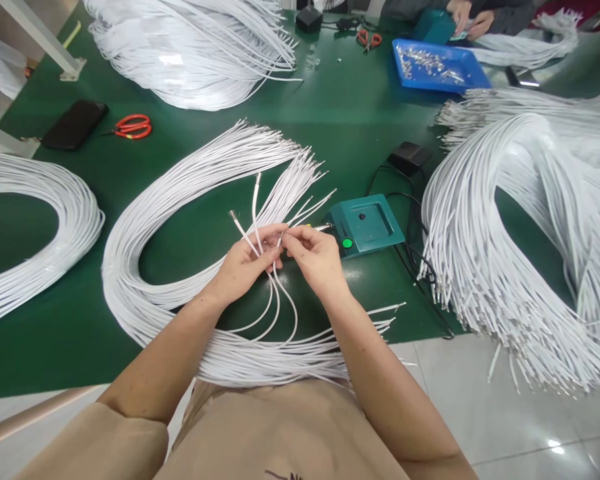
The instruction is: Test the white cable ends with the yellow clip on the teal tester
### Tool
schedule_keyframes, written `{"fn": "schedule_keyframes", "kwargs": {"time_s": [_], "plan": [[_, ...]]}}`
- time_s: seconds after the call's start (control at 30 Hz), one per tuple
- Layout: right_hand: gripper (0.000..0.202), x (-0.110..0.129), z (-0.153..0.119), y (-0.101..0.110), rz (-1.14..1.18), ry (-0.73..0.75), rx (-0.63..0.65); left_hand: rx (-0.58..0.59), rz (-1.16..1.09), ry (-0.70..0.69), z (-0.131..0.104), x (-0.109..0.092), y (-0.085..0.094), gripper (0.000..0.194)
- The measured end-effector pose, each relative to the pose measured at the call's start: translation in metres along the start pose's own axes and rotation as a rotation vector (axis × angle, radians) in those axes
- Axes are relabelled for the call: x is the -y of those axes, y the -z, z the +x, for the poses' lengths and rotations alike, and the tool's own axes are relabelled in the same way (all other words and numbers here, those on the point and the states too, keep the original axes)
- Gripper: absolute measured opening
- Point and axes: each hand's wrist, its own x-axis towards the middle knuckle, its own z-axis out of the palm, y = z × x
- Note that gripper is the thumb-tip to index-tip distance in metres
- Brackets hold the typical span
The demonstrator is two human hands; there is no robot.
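Several white cables (pixel 257 200) pass between the fingers of my left hand (pixel 247 262), which is closed around them. Two of their ends stick up above that hand, one with frayed strands. Thumb and forefinger of my right hand (pixel 314 255) pinch the tip of a white cable beside the left fingertips; the tip itself is mostly hidden. These cables curve down into a large looped bundle of white cables (pixel 125 267) lying around my hands. Just right of my right hand sits a teal device (pixel 370 223) with a lit green button and a metal shaft pointing toward my fingers.
More white cable bundles lie left (pixel 75 200), at the back (pixel 190 60) and right (pixel 455 220). Red-handled cutters (pixel 133 127) rest by a black phone-like object (pixel 75 125). A blue tray (pixel 405 77) holds small metal parts. A co-worker's hands (pixel 470 19) work at the back.
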Motion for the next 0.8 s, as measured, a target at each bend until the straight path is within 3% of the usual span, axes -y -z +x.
{"fn": "schedule_keyframes", "kwargs": {"time_s": [0.1, 0.3, 0.43, 0.5, 0.63, 0.7, 0.8], "plan": [[0.012, 0.005, 0.003, 0.004, 0.016, -0.090, 0.052, 0.025, 0.077, -0.012, 0.000, 0.002, 0.002, 0.038], [0.008, 0.003, 0.003, 0.007, -0.333, -0.017, -0.028, 0.046, 0.315, -0.071, 0.002, 0.004, 0.009, 0.033], [0.013, -0.001, 0.003, 0.009, -0.151, -0.217, 0.032, 0.018, 0.243, -0.025, 0.002, 0.003, 0.007, 0.036], [0.018, -0.001, 0.002, 0.009, -0.080, -0.233, 0.004, -0.004, 0.183, 0.003, 0.003, 0.002, 0.006, 0.039], [0.023, -0.002, -0.002, 0.005, -0.172, 0.014, 0.008, 0.000, 0.123, 0.018, 0.002, 0.001, 0.005, 0.039], [0.015, -0.004, -0.004, 0.004, -0.334, 0.140, 0.029, 0.006, 0.066, 0.038, 0.002, 0.001, 0.005, 0.038], [0.023, -0.009, -0.003, 0.005, -0.676, 0.387, 0.027, 0.015, -0.108, 0.125, 0.002, 0.001, 0.006, 0.038]]}}
